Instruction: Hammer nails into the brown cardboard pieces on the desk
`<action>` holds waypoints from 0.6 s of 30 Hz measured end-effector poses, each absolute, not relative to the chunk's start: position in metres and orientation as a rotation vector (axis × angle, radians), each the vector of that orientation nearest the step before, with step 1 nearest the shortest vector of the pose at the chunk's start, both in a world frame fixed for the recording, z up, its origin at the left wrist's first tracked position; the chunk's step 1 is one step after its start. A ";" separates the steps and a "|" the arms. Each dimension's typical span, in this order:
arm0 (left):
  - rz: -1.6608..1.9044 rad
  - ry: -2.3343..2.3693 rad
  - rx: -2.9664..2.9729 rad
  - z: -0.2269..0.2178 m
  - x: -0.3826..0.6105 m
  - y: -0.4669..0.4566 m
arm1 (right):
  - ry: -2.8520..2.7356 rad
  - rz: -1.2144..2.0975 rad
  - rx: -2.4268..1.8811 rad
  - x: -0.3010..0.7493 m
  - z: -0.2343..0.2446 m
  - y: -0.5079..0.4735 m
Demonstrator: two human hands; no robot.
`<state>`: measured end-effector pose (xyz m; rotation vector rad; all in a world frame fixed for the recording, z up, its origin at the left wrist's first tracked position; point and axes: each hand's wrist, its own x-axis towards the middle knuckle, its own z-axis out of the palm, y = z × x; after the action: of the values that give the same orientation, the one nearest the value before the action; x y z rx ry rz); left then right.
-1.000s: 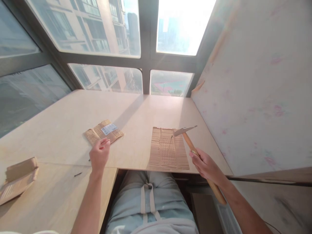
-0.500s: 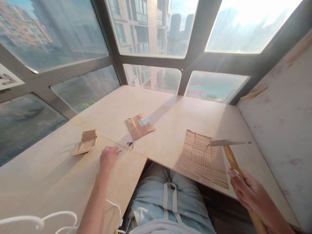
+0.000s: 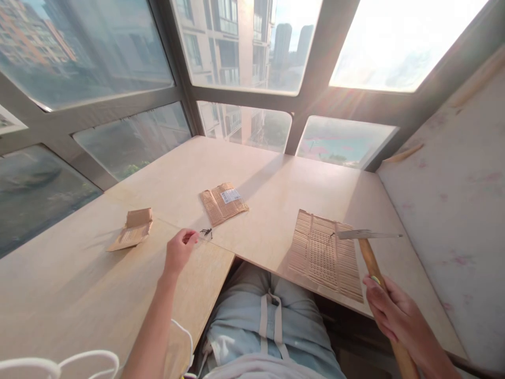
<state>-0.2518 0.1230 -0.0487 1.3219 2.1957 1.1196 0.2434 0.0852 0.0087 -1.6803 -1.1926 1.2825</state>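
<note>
My right hand point(image 3: 398, 310) is wrapped around the wooden handle of a hammer point(image 3: 370, 258). The metal head hovers at the right part of a ridged cardboard piece point(image 3: 305, 247) dotted with rows of small holes. A thin dark nail point(image 3: 332, 235) shows at the cardboard, just left of the hammer head. Over the left part of the table, my left hand point(image 3: 181, 247) has its fingers pinched together; what they hold, if anything, is hidden. Right beside its fingertips lies a small pile of dark nails point(image 3: 205, 232).
Behind the nails lies a folded cardboard piece with a white label point(image 3: 224, 204). Another bent cardboard piece point(image 3: 132, 230) sits at left. White cables point(image 3: 89, 358) run at the lower left. Windows border the table point(image 3: 252, 168), with a patterned wall point(image 3: 445, 210) at right.
My left hand has lifted off the tabletop and curled its fingers in a pinch; a small dark nail showed at its fingertips before. The hammer stays over the cardboard, and the view shifts slightly.
</note>
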 end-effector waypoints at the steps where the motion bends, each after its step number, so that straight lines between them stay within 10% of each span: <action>1: 1.179 2.134 1.338 -0.043 -0.243 0.127 | -1.174 1.282 -1.669 0.243 0.008 0.085; 18: 1.310 1.148 1.625 0.014 -0.032 0.225 | -0.996 1.283 -1.519 0.254 -0.005 0.070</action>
<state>-0.0320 0.2247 0.0136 1.6249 1.1476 1.3100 0.2541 0.0697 -0.0051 -1.5189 -0.9963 1.2830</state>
